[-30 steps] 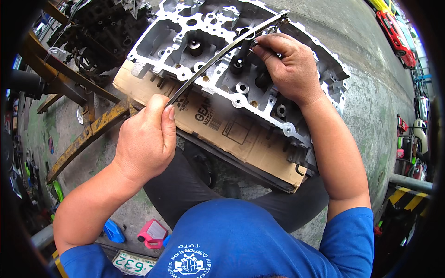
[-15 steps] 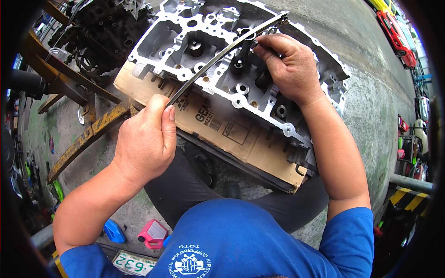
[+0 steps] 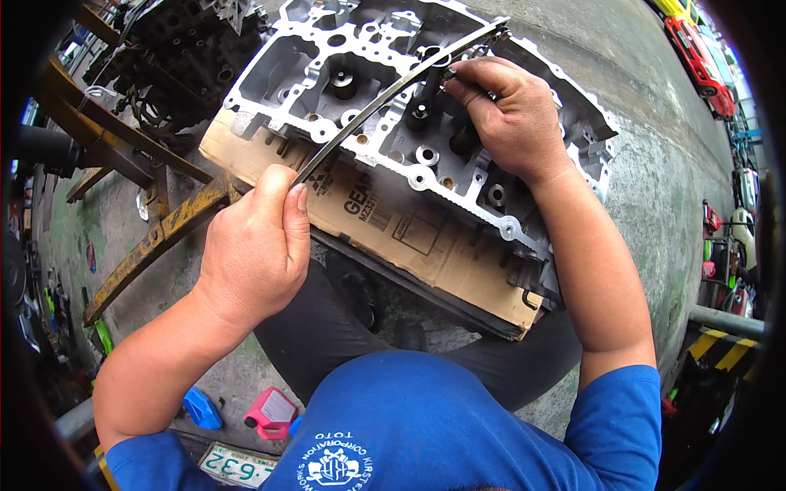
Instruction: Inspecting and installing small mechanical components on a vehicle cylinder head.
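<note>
An aluminium cylinder head (image 3: 419, 177) lies before me on a flattened cardboard box (image 3: 426, 263). My left hand (image 3: 258, 237) is closed in a fist around the near end of a long, slightly bent metal lever bar (image 3: 354, 124). The bar slants up to the right across the head, its far tip beyond my right hand. A dark fitting with a ring hangs beneath it, over a dark upright post (image 3: 420, 114). Beside that fitting, my right hand (image 3: 516, 114) pinches its fingertips together; something small and dark shows there, too small to name. A dark coil spring (image 3: 465, 139) stands below these fingers.
At the left stands a worn yellow metal frame (image 3: 160, 237), with a dark engine block (image 3: 188, 65) behind it. A pink jug (image 3: 270, 412), a blue bottle (image 3: 201, 407) and a licence plate (image 3: 237, 463) lie near me. A red car (image 3: 700, 65) is far right.
</note>
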Action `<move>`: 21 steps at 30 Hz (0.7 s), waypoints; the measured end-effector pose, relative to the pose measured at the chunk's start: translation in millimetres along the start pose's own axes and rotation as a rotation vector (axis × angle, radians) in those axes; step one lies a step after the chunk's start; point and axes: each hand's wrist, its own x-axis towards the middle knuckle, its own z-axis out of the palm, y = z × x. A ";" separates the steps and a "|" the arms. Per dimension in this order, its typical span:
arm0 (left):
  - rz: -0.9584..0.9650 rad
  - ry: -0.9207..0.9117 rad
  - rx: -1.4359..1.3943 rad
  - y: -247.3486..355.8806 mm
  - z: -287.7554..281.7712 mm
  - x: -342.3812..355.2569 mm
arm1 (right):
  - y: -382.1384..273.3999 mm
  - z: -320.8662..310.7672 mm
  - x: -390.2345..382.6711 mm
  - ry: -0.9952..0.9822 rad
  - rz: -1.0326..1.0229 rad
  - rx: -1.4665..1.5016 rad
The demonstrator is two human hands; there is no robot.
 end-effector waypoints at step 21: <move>-0.011 -0.011 0.007 2.4 -2.3 2.0 | -0.2 1.1 -1.0 0.025 0.016 0.011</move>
